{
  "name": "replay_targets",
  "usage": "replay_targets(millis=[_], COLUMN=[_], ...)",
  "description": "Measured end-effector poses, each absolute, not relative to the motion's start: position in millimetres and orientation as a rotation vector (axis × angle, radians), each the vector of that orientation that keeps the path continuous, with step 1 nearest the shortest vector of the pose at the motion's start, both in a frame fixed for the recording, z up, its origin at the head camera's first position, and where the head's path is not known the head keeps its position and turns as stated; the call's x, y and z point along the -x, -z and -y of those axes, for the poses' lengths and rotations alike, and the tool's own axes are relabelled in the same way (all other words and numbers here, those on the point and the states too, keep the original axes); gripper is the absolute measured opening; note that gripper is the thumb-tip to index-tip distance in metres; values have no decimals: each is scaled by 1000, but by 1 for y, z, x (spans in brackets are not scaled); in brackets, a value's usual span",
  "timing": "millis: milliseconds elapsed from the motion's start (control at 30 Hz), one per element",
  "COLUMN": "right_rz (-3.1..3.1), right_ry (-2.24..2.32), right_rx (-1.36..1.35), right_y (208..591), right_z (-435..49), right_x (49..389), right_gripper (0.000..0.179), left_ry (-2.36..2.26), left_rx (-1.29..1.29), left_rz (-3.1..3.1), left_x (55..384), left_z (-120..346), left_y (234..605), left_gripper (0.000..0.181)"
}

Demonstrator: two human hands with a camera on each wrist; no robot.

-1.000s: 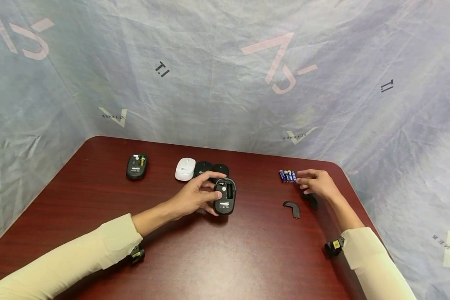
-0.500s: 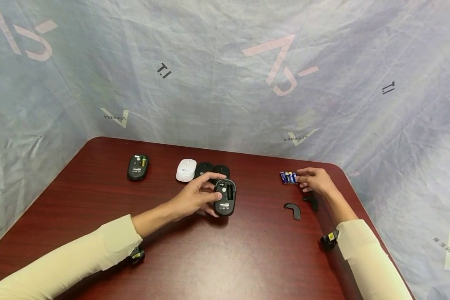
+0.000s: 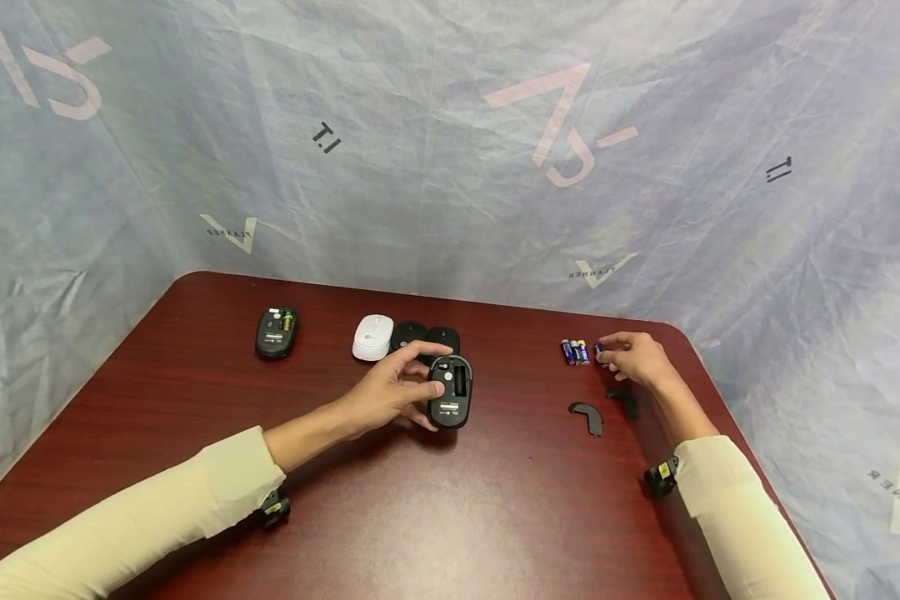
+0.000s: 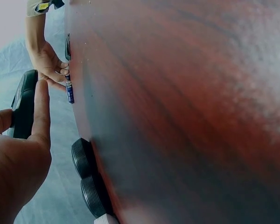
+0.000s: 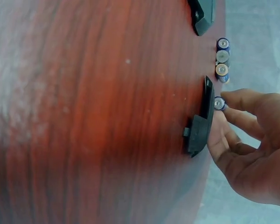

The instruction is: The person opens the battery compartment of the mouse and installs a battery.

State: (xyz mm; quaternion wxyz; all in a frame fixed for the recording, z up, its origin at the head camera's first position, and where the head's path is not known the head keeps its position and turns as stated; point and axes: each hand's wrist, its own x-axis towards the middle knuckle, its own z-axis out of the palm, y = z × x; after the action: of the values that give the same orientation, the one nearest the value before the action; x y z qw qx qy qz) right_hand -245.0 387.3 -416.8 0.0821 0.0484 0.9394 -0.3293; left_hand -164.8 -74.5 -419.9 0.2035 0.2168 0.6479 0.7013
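Observation:
My left hand grips a black computer mouse above the table, its underside turned to the head camera and its battery slot uncovered, with nothing in it. In the left wrist view that mouse shows edge-on between thumb and fingers. At the right, my right hand pinches a blue battery low at the table. Just left of it, three more batteries lie side by side. Two black curved battery covers lie closer to me, one separate and one below the right hand.
Another black mouse lies upside down at the back left with a battery in its slot. A white mouse and two black ones, including a nearer black mouse, stand behind my left hand. A fabric backdrop rises behind the table.
The battery at the right end of the row has come away to the right in my right hand's pinch. My left hand and the mouse have stayed in place.

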Motion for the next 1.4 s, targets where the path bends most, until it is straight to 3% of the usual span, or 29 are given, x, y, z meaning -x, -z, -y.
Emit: replay_targets(millis=[667, 1400], right_rz=[-2867, -2980], right_ry=[1057, 1173], right_rx=[-84, 12], right_y=[416, 412], right_z=[-390, -373], right_x=[234, 200], right_gripper=[43, 44], left_ry=[-1961, -1944], left_rx=[-622, -603], left_rz=[-1804, -1820], left_x=[165, 169], left_z=[72, 72], left_y=[414, 418], left_gripper=[64, 63])
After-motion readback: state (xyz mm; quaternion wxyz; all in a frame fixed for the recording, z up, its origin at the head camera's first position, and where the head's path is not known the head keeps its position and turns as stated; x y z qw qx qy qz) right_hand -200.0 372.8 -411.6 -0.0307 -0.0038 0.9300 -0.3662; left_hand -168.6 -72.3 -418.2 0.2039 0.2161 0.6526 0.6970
